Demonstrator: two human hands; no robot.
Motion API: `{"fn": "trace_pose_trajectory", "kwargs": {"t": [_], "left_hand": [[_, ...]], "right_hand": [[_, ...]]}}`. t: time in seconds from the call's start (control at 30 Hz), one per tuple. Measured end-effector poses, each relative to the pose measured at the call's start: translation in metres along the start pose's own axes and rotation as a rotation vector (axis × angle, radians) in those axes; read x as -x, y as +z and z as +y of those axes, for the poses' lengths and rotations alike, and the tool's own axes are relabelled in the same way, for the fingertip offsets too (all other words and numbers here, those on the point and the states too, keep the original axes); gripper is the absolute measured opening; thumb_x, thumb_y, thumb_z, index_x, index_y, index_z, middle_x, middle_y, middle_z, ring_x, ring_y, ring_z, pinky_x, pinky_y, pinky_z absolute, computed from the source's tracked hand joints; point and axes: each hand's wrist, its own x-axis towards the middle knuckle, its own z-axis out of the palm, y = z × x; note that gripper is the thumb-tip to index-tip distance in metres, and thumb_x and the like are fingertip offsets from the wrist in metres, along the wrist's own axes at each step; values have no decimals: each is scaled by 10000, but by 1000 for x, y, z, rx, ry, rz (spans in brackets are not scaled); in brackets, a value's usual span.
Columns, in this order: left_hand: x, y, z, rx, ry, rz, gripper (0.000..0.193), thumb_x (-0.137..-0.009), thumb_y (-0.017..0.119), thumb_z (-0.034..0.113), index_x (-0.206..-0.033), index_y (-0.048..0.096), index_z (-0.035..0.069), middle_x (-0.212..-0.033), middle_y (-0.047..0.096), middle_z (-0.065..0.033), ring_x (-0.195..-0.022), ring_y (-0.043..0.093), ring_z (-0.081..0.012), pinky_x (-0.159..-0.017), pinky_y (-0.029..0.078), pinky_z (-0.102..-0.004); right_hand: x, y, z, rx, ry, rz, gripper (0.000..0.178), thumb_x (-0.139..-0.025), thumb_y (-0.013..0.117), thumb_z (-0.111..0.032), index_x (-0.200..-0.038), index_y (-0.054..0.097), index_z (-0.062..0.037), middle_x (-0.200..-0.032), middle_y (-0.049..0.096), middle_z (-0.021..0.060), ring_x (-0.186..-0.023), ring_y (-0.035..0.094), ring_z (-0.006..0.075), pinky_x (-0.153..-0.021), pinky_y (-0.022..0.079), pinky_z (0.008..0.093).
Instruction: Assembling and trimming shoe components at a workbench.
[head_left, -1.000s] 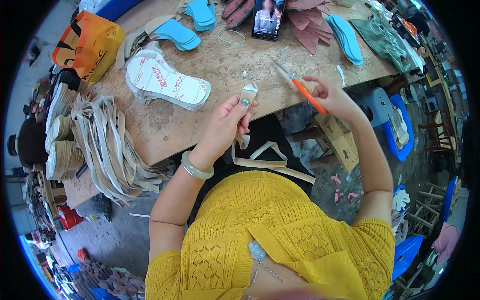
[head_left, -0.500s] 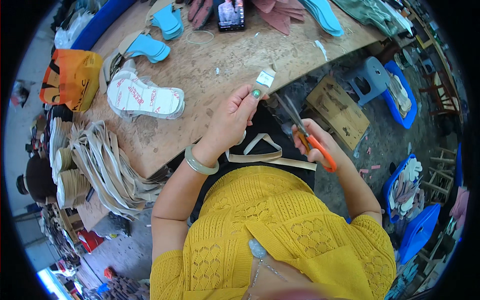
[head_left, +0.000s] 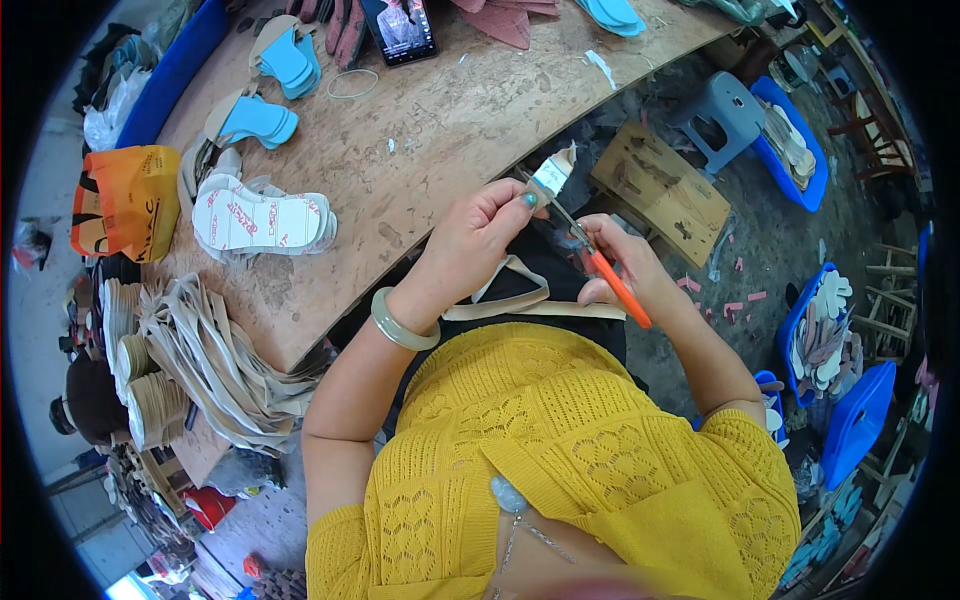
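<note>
My left hand (head_left: 485, 235), with a pale bangle on its wrist, pinches the end of a beige strip between thumb and fingers. A white label (head_left: 550, 176) with a blue edge sits at that end, above my thumb. More of the beige strip (head_left: 525, 303) lies looped over my dark-clothed lap. In my right hand (head_left: 630, 260) is a pair of scissors (head_left: 620, 287) with orange handles, fingers through the grips. The blades reach the strip just below the label, beside my left thumb; whether they have cut into it cannot be made out.
On the wooden table (head_left: 400, 160) are white printed insole shapes (head_left: 262, 220), blue pieces (head_left: 258, 122), a phone (head_left: 400, 30) and a bundle of beige strips (head_left: 215, 360). An orange bag (head_left: 128, 205) stands left. Right are a wooden stool (head_left: 660, 190), a blue-grey stool (head_left: 722, 120) and blue bins (head_left: 812, 180).
My right hand has brought the scissors up and left, from apart to against the strip. The labelled end has shifted slightly right. The whole view has turned a little.
</note>
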Motion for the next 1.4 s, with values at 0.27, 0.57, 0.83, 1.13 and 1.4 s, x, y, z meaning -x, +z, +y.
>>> {"fn": "trace_pose_trajectory", "kwargs": {"t": [0.27,0.57,0.83,1.13,1.4], "left_hand": [[6,-8,-7,10,40,36,233,-955,448,210,-961,614,47,-635,398,84,-579,364,-17,-545,340,-164],[64,-34,-21,-63,241,134,218,-948,472,127,-1066,620,20,-878,488,7,-802,486,-73,-752,404,-217],[134,-44,-28,348,348,541,406,-933,451,35,-1333,376,36,-872,562,-56,-731,558,-109,-701,473,-241],[161,-64,-55,341,455,619,153,-908,432,-15,-925,584,-13,-888,554,-41,-836,541,-114,-804,421,-245],[157,-67,-63,350,356,528,188,-903,444,-1,-955,624,-15,-941,599,-46,-893,548,-110,-847,408,-240]], "right_hand": [[-16,-4,-1,70,101,125,591,-640,838,-302,-1086,544,-49,-700,512,13,-608,457,93,-582,405,231],[-140,-6,-30,897,-175,116,379,-773,653,-211,-1139,584,-141,-862,610,138,-801,620,327,-676,497,413],[-181,96,-77,627,-994,55,393,-743,704,-176,-1095,595,-38,-1041,610,149,-955,593,315,-818,491,384],[-222,206,-109,542,-958,-48,337,-758,659,-142,-1076,601,-47,-1178,516,150,-1066,525,332,-896,450,400],[-245,205,-113,651,-963,-151,260,-778,616,-103,-1030,616,-37,-949,620,134,-913,597,285,-818,484,367]]}}
